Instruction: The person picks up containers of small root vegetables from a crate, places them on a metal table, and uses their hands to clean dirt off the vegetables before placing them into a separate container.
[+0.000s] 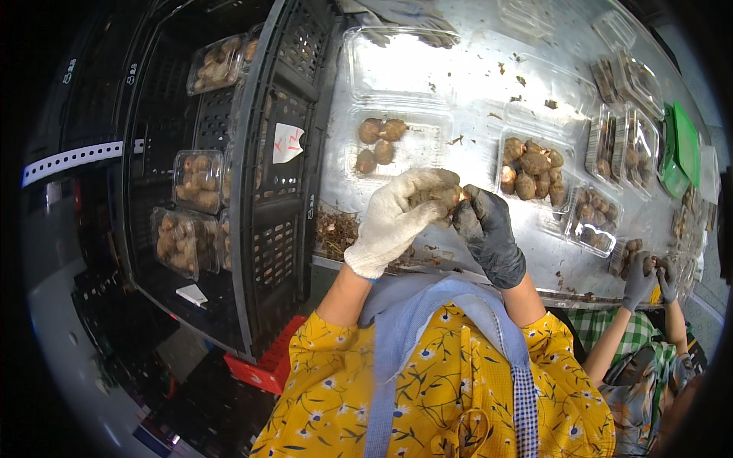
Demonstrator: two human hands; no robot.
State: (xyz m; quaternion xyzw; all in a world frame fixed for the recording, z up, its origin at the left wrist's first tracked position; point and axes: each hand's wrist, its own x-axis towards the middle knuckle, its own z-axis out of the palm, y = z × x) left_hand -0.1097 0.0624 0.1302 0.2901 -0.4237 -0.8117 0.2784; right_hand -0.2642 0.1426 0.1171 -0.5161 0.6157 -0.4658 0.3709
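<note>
My left hand (401, 220), in a white knit glove, is closed around a brown taro corm (436, 200) with a pale cut end. My right hand (488, 232), in a dark glove, has its fingertips at that pale end; whether they grip it is unclear. Just beyond my left hand, an open clear plastic clamshell (426, 137) holds several small taro corms (371, 130), its lid folded back. Right of my hands, another open clamshell (564, 200) is filled with taro corms (534, 162).
A black plastic crate (252, 240) with packed clamshells (197, 182) stands at left. Peelings (338, 232) lie near the metal table's front edge. Closed clamshells (635, 143) and a green container (678, 146) stand at right, where a co-worker's gloved hands (640, 280) work. A red crate (266, 363) sits below.
</note>
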